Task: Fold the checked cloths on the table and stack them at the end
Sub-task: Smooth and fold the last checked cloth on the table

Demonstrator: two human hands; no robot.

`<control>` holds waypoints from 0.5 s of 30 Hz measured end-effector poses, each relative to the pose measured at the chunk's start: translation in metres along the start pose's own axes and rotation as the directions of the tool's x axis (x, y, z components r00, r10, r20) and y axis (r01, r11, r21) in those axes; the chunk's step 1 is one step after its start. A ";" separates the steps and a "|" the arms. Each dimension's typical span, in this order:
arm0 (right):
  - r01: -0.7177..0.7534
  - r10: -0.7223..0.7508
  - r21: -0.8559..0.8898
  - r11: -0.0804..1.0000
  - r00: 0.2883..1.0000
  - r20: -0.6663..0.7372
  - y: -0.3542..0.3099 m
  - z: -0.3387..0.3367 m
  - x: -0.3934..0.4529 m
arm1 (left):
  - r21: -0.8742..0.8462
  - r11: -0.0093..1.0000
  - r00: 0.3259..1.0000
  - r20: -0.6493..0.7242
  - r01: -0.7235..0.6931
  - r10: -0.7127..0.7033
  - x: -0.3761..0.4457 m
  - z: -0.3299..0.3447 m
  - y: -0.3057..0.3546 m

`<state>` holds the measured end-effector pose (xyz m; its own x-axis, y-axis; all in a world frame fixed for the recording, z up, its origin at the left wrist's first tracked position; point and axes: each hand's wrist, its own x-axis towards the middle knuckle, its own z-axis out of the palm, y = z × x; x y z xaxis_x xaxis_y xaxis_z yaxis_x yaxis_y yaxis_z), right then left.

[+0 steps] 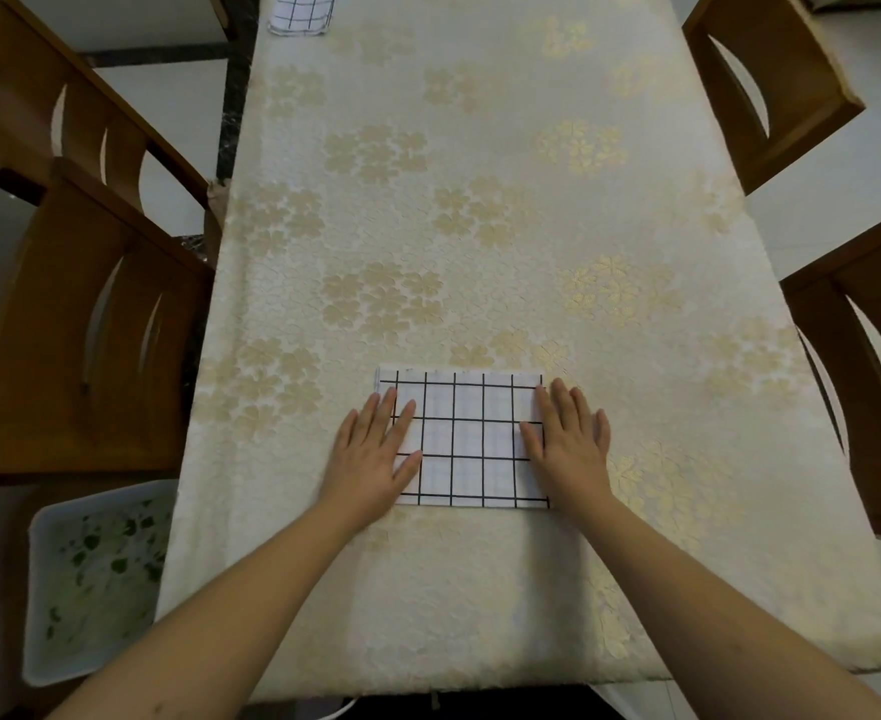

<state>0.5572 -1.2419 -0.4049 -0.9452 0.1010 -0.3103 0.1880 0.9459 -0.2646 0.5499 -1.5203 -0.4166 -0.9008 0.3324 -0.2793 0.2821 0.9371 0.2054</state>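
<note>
Cloth [467, 439]: white with black check lines, folded into a flat rectangle, lies on the table [480, 200] near the person's end, roughly centred across its width. Both hands rest palm down on it. Left hand [376, 449] covers the cloth's left edge, fingers straight and slightly spread, tips pointing away from the person and reaching near the far left corner; thumb lies out on the checks toward the cloth's middle. Right hand [568, 439] covers the right edge, fingers straight and close together, tips near the far right corner, thumb angled in over the checks. Neither hand grips or pinches anything; both just press flat. Bare strip of cloth shows between the two thumbs. Outer fingers of each hand hang past the cloth edge onto the tablecloth.

Second cloth [300, 13], same check pattern, folded, sits well beyond the fingertips at the far end of the table, toward its left side, partly cut off by the top edge.

Table wears a cream cover with gold flower clusters. Wooden chairs: two left of the left hand [79, 324], two right of the right hand [864, 366]. White bin [90, 579] with green leaf print sits on the floor, left of the left forearm, beside the near chair.
</note>
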 end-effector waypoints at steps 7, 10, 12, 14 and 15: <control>-0.381 0.415 0.251 0.890 0.905 -0.096 -0.016 -0.022 -0.003 | -0.322 0.946 0.991 -0.115 0.022 -0.063 -0.002 -0.017 -0.001; -0.416 0.432 0.220 0.882 0.902 -0.026 -0.020 -0.021 -0.008 | -0.272 0.961 0.984 -0.179 -0.040 -0.010 -0.008 -0.016 0.001; -0.467 0.476 0.258 0.846 0.879 0.030 -0.023 -0.021 -0.008 | -0.200 0.969 0.975 -0.193 -0.144 0.105 -0.012 -0.009 0.003; -0.513 0.512 0.283 0.810 0.855 0.083 -0.026 -0.024 -0.005 | -0.160 0.957 0.960 -0.184 -0.241 0.211 -0.017 -0.002 0.005; -0.522 0.516 0.276 0.807 0.851 0.100 -0.028 -0.026 -0.004 | -0.154 0.951 0.953 -0.182 -0.270 0.241 -0.018 0.001 0.006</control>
<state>0.5486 -1.2605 -0.3731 -0.6807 0.5428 -0.4919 0.7185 0.6255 -0.3041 0.5686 -1.5203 -0.4108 -0.8509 0.5232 -0.0459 0.4602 0.7848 0.4152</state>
